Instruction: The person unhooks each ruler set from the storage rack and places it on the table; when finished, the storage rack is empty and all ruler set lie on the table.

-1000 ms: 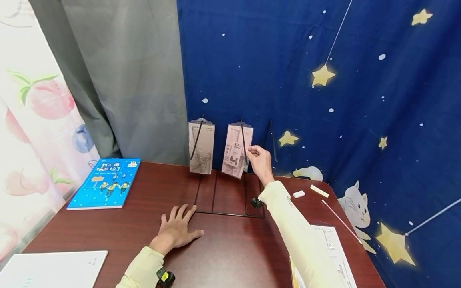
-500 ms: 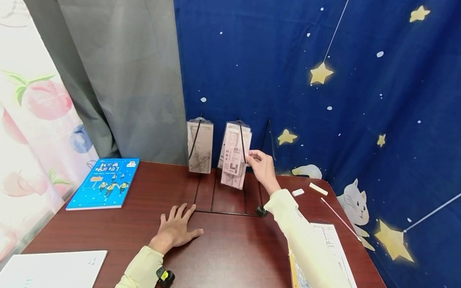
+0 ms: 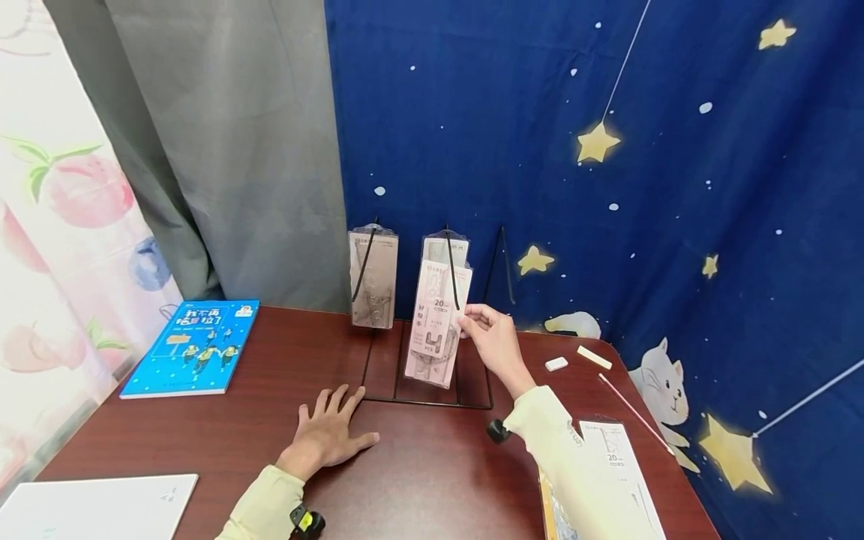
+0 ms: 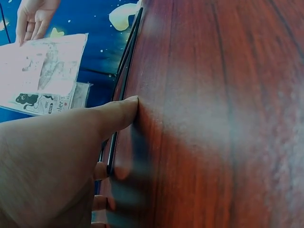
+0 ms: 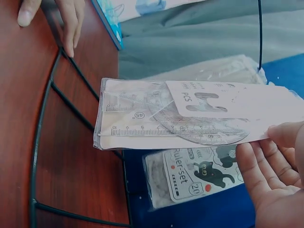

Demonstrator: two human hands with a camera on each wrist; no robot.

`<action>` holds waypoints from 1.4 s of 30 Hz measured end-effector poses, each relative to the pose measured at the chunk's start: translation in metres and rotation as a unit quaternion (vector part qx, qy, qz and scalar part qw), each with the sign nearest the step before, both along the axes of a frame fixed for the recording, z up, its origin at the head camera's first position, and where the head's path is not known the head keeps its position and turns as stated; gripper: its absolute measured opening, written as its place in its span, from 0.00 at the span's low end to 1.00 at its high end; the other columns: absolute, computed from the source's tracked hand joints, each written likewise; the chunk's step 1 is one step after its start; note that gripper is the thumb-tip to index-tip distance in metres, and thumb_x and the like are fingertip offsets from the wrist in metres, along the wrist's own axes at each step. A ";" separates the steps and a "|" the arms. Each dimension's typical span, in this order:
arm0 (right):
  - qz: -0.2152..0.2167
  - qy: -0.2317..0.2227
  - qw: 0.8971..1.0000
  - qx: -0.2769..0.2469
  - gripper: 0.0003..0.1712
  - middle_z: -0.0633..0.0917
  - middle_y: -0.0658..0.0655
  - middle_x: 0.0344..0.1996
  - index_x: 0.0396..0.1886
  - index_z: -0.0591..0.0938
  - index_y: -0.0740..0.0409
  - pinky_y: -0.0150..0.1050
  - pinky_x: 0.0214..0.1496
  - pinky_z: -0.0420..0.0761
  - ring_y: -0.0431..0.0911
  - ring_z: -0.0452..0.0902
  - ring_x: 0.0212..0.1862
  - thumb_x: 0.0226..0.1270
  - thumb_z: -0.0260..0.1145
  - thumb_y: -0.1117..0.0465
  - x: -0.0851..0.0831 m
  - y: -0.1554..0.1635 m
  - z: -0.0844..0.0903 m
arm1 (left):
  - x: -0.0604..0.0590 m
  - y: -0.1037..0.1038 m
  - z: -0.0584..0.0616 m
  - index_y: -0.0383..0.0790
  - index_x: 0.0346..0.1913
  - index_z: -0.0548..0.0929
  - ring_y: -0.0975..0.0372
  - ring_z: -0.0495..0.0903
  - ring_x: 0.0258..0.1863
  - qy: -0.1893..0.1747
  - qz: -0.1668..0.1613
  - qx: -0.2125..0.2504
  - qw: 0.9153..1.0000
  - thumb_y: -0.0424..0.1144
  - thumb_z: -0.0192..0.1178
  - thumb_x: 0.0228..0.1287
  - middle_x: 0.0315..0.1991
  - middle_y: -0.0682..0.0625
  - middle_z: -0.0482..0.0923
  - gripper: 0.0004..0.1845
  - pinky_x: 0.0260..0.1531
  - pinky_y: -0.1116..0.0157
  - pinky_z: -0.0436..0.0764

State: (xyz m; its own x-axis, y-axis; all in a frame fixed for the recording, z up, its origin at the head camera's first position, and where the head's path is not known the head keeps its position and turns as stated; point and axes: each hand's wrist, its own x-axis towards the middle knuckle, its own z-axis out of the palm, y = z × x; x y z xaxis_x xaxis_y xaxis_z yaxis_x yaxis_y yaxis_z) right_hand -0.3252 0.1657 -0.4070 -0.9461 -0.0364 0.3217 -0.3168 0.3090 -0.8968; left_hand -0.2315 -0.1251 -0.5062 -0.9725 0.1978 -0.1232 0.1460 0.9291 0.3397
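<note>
My right hand [image 3: 496,345] pinches the right edge of a pink-white ruler set pack [image 3: 435,322] between thumb and fingers. The right wrist view shows a clear protractor and rulers inside this pack [image 5: 190,114]. It tilts in front of the black wire display rack's [image 3: 425,403] middle hook, and the hook's arm crosses over it in the head view. Behind it, another ruler set pack [image 3: 445,249] hangs on that hook; its black cat print [image 5: 213,173] shows in the right wrist view. My left hand [image 3: 331,435] rests spread on the table, fingertips at the rack's front left corner.
A packaged set [image 3: 374,277] hangs on the left hook. The right hook [image 3: 502,262] is bare. A blue book [image 3: 192,349] and a white booklet [image 3: 101,510] lie left. An eraser [image 3: 556,364], a pencil [image 3: 634,412] and another ruler set [image 3: 617,465] lie right.
My right hand has drawn the front ruler set pack down and towards me, uncovering more of the pack behind it. The left hand stays in place.
</note>
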 end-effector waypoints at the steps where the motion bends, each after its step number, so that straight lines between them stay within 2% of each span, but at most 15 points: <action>1: 0.002 0.000 1.000 -0.001 0.11 0.91 0.66 0.41 0.49 0.87 0.67 0.29 0.41 0.85 0.49 0.90 0.34 0.71 0.70 0.65 0.003 0.000 0.000 | 0.000 0.000 -0.001 0.46 0.81 0.63 0.36 0.57 0.78 0.000 0.000 0.001 1.000 0.68 0.63 0.64 0.80 0.37 0.59 0.49 0.67 0.27 0.57; 5: 0.004 -0.003 1.000 -0.006 0.11 0.90 0.68 0.41 0.48 0.87 0.67 0.29 0.39 0.85 0.48 0.89 0.34 0.71 0.71 0.65 0.014 0.003 -0.002 | -0.001 0.001 -0.004 0.46 0.81 0.63 0.36 0.57 0.78 0.002 -0.001 0.003 1.000 0.67 0.63 0.64 0.79 0.37 0.59 0.48 0.67 0.27 0.56; 9: 0.001 -0.004 1.000 -0.006 0.11 0.90 0.68 0.41 0.48 0.87 0.67 0.27 0.38 0.84 0.56 0.89 0.36 0.70 0.71 0.65 0.024 0.005 -0.003 | -0.003 0.000 -0.006 0.46 0.80 0.63 0.36 0.56 0.78 0.004 0.000 0.003 1.000 0.68 0.63 0.64 0.79 0.37 0.59 0.49 0.67 0.27 0.56; 12: 0.001 -0.007 1.000 -0.004 0.11 0.89 0.69 0.41 0.48 0.86 0.67 0.28 0.38 0.84 0.59 0.89 0.38 0.70 0.71 0.66 0.033 0.006 -0.002 | -0.005 -0.001 -0.013 0.46 0.81 0.63 0.36 0.56 0.78 0.016 0.002 0.006 1.000 0.69 0.62 0.63 0.79 0.37 0.59 0.49 0.67 0.27 0.56; 16: 0.005 -0.008 1.000 -0.002 0.10 0.89 0.67 0.39 0.47 0.87 0.66 0.29 0.39 0.85 0.50 0.88 0.35 0.70 0.71 0.65 0.043 0.009 -0.002 | -0.007 -0.002 -0.016 0.47 0.81 0.62 0.36 0.56 0.78 0.017 0.001 0.005 1.000 0.70 0.62 0.63 0.80 0.37 0.59 0.50 0.67 0.27 0.56; 19: 0.010 -0.010 1.000 0.001 0.10 0.89 0.65 0.39 0.47 0.87 0.63 0.29 0.40 0.85 0.42 0.87 0.33 0.70 0.72 0.64 0.050 0.012 -0.004 | -0.004 0.000 -0.007 0.47 0.81 0.62 0.36 0.56 0.79 0.004 0.000 0.001 1.000 0.69 0.62 0.64 0.80 0.37 0.58 0.49 0.68 0.27 0.56; 21: 0.010 -0.013 1.000 0.002 0.10 0.89 0.64 0.39 0.48 0.87 0.63 0.29 0.40 0.85 0.40 0.87 0.33 0.70 0.71 0.63 0.054 0.012 -0.003 | -0.003 0.000 -0.004 0.47 0.81 0.62 0.36 0.56 0.79 0.000 0.000 0.000 1.000 0.68 0.62 0.64 0.80 0.37 0.58 0.49 0.68 0.27 0.56; 29: 0.018 -0.018 1.000 0.009 0.10 0.89 0.64 0.38 0.47 0.88 0.62 0.30 0.42 0.84 0.52 0.88 0.36 0.71 0.72 0.61 0.067 0.015 -0.004 | -0.002 0.001 -0.002 0.46 0.81 0.62 0.36 0.56 0.78 0.002 0.000 -0.002 1.000 0.68 0.63 0.64 0.80 0.37 0.58 0.49 0.67 0.27 0.57; 34: 0.012 -0.023 0.999 0.019 0.09 0.90 0.61 0.37 0.46 0.89 0.59 0.33 0.43 0.86 0.54 0.88 0.36 0.70 0.72 0.60 0.078 0.018 -0.004 | -0.002 0.000 -0.003 0.46 0.81 0.62 0.36 0.56 0.78 0.004 -0.001 -0.001 1.000 0.68 0.63 0.64 0.80 0.37 0.58 0.49 0.67 0.27 0.56; 39: 0.019 -0.025 0.999 0.015 0.07 0.90 0.60 0.36 0.44 0.89 0.57 0.31 0.40 0.84 0.56 0.88 0.36 0.70 0.73 0.61 0.089 0.020 -0.002 | -0.003 0.000 -0.003 0.46 0.81 0.62 0.35 0.56 0.78 0.001 -0.001 0.001 1.000 0.68 0.63 0.64 0.80 0.36 0.58 0.49 0.67 0.26 0.55; 42: 0.023 -0.026 0.999 0.020 0.07 0.90 0.59 0.35 0.43 0.88 0.57 0.31 0.37 0.83 0.55 0.88 0.36 0.70 0.72 0.60 0.095 0.022 -0.002 | -0.002 0.000 -0.003 0.46 0.81 0.62 0.35 0.55 0.78 -0.001 -0.002 0.002 1.000 0.68 0.63 0.64 0.80 0.36 0.58 0.49 0.68 0.26 0.55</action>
State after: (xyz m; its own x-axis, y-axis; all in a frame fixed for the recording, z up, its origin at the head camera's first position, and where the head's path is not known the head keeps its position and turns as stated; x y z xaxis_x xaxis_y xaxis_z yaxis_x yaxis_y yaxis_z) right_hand -0.2300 0.1875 -0.4087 -0.9586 -0.0911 0.2698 -0.2846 0.3313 -0.8996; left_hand -0.2338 -0.1253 -0.5094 -0.9717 0.2013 -0.1235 0.1484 0.9273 0.3436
